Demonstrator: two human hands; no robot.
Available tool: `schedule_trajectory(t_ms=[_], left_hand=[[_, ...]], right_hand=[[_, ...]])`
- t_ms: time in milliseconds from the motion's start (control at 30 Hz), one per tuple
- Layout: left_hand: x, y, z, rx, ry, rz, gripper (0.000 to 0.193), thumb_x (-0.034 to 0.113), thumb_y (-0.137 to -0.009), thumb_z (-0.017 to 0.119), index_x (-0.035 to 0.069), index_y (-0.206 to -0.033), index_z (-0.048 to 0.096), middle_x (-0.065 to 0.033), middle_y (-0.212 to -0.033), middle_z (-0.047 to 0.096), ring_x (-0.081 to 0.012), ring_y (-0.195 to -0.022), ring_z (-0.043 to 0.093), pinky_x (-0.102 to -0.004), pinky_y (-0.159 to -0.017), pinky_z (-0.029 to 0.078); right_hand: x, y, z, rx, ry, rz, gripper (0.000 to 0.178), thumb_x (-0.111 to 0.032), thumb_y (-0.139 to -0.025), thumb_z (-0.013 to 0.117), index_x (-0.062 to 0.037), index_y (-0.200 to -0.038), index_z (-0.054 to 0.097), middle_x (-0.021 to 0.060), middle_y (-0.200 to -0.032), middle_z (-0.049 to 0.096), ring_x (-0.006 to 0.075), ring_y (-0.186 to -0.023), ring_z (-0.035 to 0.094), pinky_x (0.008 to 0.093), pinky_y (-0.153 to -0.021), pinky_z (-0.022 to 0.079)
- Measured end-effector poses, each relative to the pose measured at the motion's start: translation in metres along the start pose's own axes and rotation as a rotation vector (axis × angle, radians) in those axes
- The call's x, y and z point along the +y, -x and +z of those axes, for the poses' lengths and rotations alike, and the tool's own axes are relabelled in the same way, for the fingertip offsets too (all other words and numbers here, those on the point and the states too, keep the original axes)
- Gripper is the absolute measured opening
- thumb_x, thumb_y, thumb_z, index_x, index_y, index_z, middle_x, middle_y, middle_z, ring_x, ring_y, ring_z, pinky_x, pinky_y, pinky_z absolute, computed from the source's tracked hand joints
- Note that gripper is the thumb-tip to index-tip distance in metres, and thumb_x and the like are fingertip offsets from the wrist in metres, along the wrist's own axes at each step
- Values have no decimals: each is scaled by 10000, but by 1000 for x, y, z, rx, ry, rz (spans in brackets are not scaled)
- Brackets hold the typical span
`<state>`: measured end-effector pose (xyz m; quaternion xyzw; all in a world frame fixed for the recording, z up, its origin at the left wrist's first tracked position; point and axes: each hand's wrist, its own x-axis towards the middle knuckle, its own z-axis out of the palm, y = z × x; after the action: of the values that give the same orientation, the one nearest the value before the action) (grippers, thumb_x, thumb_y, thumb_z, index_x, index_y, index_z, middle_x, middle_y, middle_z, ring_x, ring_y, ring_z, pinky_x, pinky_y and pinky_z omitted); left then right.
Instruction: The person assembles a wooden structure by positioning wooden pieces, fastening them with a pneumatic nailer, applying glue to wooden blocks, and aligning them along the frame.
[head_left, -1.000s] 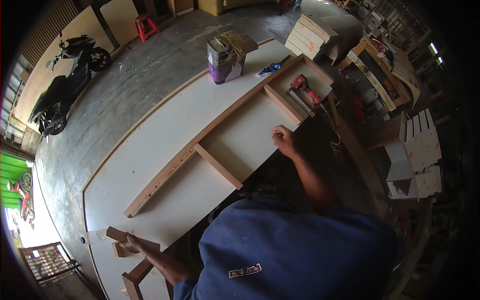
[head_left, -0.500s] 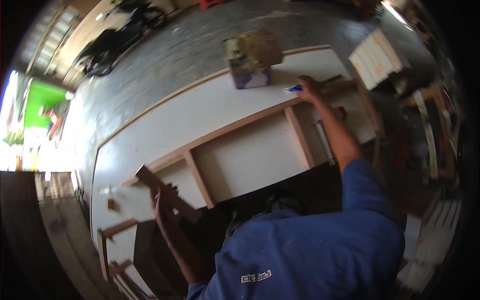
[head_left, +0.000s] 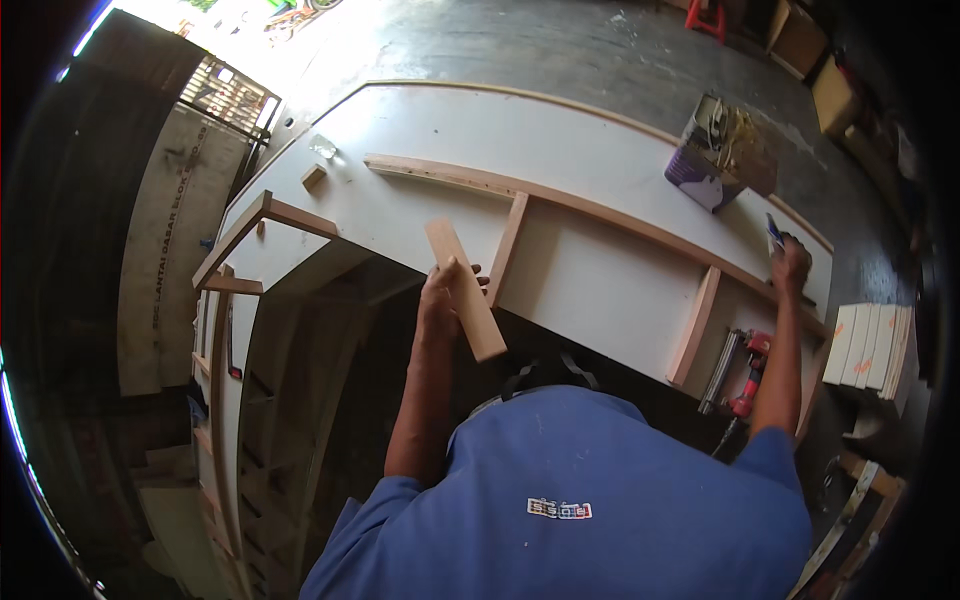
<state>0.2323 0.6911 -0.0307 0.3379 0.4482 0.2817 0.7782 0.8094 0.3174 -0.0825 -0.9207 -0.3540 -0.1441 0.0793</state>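
Observation:
My left hand (head_left: 440, 305) is closed round a short flat wooden board (head_left: 465, 290), held at a slant in front of the near edge of the white panel (head_left: 600, 260). On the far right, my right hand (head_left: 790, 262) grips a small blue-and-white object (head_left: 774, 232), whose kind I cannot make out. Between the hands lies a frame of reddish wooden strips (head_left: 600, 222), with crosspieces running toward me. A red nail gun (head_left: 748, 375) rests on the panel inside the frame's right bay, beside my right forearm.
A purple-and-white box (head_left: 700, 175) filled with odds and ends stands at the panel's far right. A small wood block (head_left: 313, 178) and a clear object (head_left: 323, 147) sit at its left. White boards (head_left: 868, 348) are stacked at right; another wooden frame (head_left: 235, 240) stands left.
My view has swung left, so the panel appears turned. The board stays in my left hand and the blue-and-white object in my right. The nail gun now shows clearly.

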Motion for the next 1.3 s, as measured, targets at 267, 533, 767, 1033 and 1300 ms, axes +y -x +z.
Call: schedule_trajectory(t_ms=[267,533,767,1033,1300], left_hand=[[10,21,1,-133,32,215,430,360,-930,749,62,-1197,592,-108,-954,688,-216,-811,697,-372,-690,587],[30,22,-2,-456,-229,486,388,174,-909,782,11,-1234,646,-38,-1003,682,-135,-928,654,-318,-830,539],[60,58,-9,-404,-737,618,423,144,-830,834,-13,-1185,664,-94,-1041,684,-185,-969,656,-334,-857,523],[54,91,-22,-248,-1127,760,440,178,-809,823,64,-1210,681,-115,-1089,683,-303,-994,686,-405,-868,537],[47,100,-37,-197,-1157,796,439,157,-792,828,105,-1205,689,-115,-1077,669,-326,-1020,672,-436,-878,539]], right_hand=[[-147,93,-142,312,-1662,636,444,-307,-1016,627,-26,-1360,607,73,-1117,682,195,-1034,640,349,-947,495],[-337,140,-164,-269,-1949,431,400,-432,-1013,628,-60,-1158,605,15,-795,579,131,-652,622,310,-640,559],[-387,94,-236,-699,-1445,-99,352,-303,-930,753,-15,-1130,715,32,-893,707,76,-768,634,263,-681,512],[-442,83,-272,-863,-1115,-426,376,-300,-911,786,4,-1122,720,69,-908,730,112,-814,628,301,-742,516],[-468,90,-270,-844,-917,-586,329,-308,-924,769,-1,-1029,711,66,-797,685,98,-725,588,304,-661,483]])
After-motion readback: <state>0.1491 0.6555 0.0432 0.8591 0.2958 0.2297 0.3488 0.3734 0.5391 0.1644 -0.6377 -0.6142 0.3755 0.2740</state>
